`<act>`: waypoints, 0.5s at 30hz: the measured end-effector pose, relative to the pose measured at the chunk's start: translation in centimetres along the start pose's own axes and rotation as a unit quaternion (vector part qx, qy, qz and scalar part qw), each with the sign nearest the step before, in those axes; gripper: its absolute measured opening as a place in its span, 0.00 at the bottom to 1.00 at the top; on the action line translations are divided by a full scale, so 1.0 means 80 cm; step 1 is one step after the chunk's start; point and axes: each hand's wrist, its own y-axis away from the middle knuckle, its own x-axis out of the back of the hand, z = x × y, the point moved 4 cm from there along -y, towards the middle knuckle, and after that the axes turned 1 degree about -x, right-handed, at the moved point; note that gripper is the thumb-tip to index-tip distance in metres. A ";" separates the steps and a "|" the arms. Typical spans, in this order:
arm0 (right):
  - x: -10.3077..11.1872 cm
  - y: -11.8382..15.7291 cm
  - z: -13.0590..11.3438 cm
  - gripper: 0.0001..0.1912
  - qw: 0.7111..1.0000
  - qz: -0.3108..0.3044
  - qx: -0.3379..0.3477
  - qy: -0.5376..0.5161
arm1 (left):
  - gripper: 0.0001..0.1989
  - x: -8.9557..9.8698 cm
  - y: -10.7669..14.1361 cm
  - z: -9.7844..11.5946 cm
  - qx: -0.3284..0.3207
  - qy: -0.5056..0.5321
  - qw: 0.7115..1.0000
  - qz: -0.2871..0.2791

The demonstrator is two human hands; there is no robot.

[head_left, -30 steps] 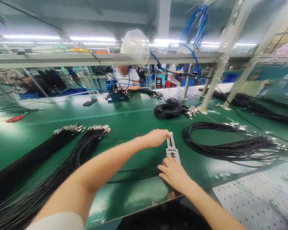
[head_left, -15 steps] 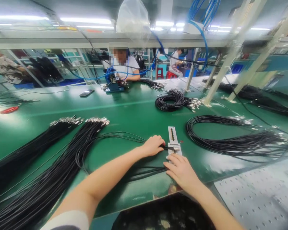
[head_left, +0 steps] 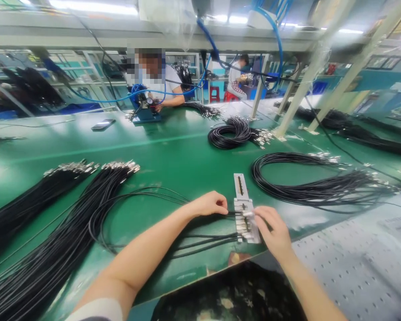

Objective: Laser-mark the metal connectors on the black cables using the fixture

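A small silver metal fixture (head_left: 251, 236) with slots lies on the green table. Black cables (head_left: 207, 236) enter it from the left, their silver connectors (head_left: 243, 225) lying side by side in the slots. Just left of the fixture, my left hand (head_left: 211, 203) is closed in a pinch on black cable close to its end. My right hand (head_left: 274, 229) is at the fixture's right edge, its fingertips pinched at a silver cable connector (head_left: 247, 214); the fingers partly hide the contact.
Long black cable bundles (head_left: 76, 227) lie on the left. Coiled cables (head_left: 232, 133) and a looped bundle (head_left: 287, 189) lie beyond and to the right. A perforated metal plate (head_left: 350, 263) is at the right front. Across the table (head_left: 167, 156), a person (head_left: 169, 82) works at a blue machine (head_left: 145, 104).
My right hand has moved from over the fixture's front to its right edge, uncovering the slots and connectors. My left hand stays at the cables. The view has shifted slightly.
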 end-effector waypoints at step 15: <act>-0.020 -0.018 0.020 0.19 0.995 -0.077 -0.022 0.052 | 0.08 0.001 -0.001 0.010 0.003 -0.277 0.959 0.066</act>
